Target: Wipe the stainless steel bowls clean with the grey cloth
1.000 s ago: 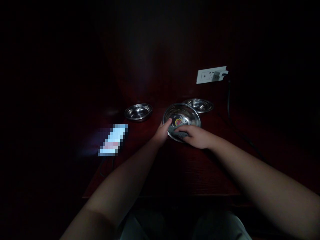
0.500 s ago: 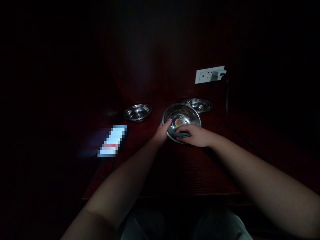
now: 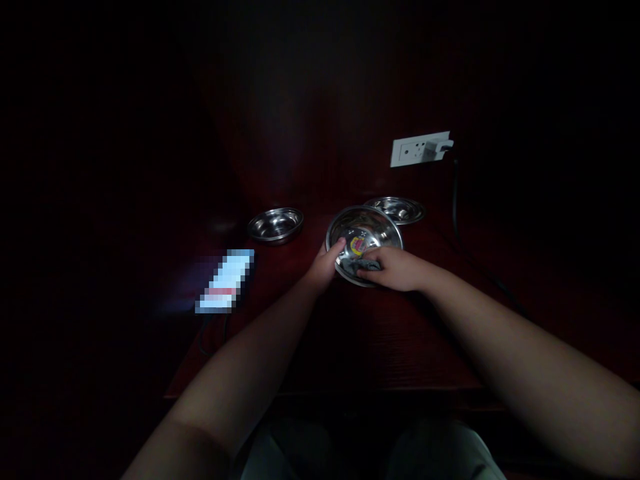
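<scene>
A shiny steel bowl [image 3: 380, 230] with a yellow and pink sticker inside is tilted toward me above the dark red table. My left hand [image 3: 324, 268] grips its left rim, thumb over the inside and the other fingers hidden behind. Inside the bowl, my right hand [image 3: 397, 268] closes on a grey-green cloth or scouring pad [image 3: 367, 265] and presses it to the lower inner wall; its exact kind is hard to make out. Behind the bowl, to the right, lies a wide steel dish [image 3: 407, 212]. Another steel bowl [image 3: 276, 227] stands to the left.
A lit phone [image 3: 226, 281], its screen blurred, lies at the left with cables below it. On the back wall is a white socket [image 3: 417, 149] with a plug, its dark cord [image 3: 455, 200] running down to the right. The table's front edge [image 3: 350, 392] is near my knees.
My right hand has shifted slightly inside the bowl with the grey-green cloth or pad, showing more of the sticker. The held bowl has barely moved; the other things stay in place.
</scene>
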`<state>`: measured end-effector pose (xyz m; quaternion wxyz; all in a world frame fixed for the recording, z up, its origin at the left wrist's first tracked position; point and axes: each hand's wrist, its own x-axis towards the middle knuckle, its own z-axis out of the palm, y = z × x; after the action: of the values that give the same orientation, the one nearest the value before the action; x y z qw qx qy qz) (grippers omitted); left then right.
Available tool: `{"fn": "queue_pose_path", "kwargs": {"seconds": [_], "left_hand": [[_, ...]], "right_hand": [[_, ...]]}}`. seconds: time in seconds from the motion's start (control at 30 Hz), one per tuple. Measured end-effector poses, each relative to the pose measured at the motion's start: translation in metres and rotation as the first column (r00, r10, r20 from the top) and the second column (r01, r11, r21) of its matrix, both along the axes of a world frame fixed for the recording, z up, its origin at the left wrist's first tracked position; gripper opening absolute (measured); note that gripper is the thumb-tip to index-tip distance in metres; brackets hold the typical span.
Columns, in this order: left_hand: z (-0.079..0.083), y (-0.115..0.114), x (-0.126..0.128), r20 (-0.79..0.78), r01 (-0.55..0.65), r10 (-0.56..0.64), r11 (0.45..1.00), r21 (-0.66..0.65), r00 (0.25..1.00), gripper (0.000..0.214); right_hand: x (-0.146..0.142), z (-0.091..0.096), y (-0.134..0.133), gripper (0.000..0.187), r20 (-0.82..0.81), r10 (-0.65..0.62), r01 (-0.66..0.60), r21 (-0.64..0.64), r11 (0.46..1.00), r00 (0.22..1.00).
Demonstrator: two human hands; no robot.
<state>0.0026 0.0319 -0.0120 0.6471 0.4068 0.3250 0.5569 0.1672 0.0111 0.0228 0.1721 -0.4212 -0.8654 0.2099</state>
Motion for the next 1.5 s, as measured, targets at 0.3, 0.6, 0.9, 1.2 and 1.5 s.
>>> {"fn": "queue_pose_path", "kwargs": {"seconds": [0.3,0.6,0.9,1.2,1.5], "left_hand": [[0.0,-0.005,-0.008,-0.098,0.112,-0.11,0.994,0.017,0.989,0.048],[0.006,-0.013,-0.004,-0.158,0.17,-0.154,0.981,0.095,0.975,0.04],[0.007,-0.01,0.002,-0.085,0.058,-0.054,0.997,0.043,0.995,0.033],[0.006,-0.009,0.002,-0.076,0.055,-0.051,0.997,0.061,0.996,0.036],[0.006,-0.007,0.003,-0.073,0.042,-0.04,0.999,0.032,0.997,0.036]], "right_hand": [[0.001,-0.002,0.004,0.025,-0.072,0.051,-0.052,-0.007,0.999,0.996],[0.001,-0.002,0.003,0.023,-0.11,0.128,-0.129,-0.001,0.992,0.986],[-0.002,0.0,-0.001,0.019,-0.08,0.087,-0.086,0.012,0.996,0.993],[-0.001,-0.002,0.001,0.02,-0.049,0.007,-0.007,-0.01,1.0,0.999],[0.0,-0.004,0.004,0.022,-0.056,0.011,-0.013,-0.024,1.0,0.998]]}}
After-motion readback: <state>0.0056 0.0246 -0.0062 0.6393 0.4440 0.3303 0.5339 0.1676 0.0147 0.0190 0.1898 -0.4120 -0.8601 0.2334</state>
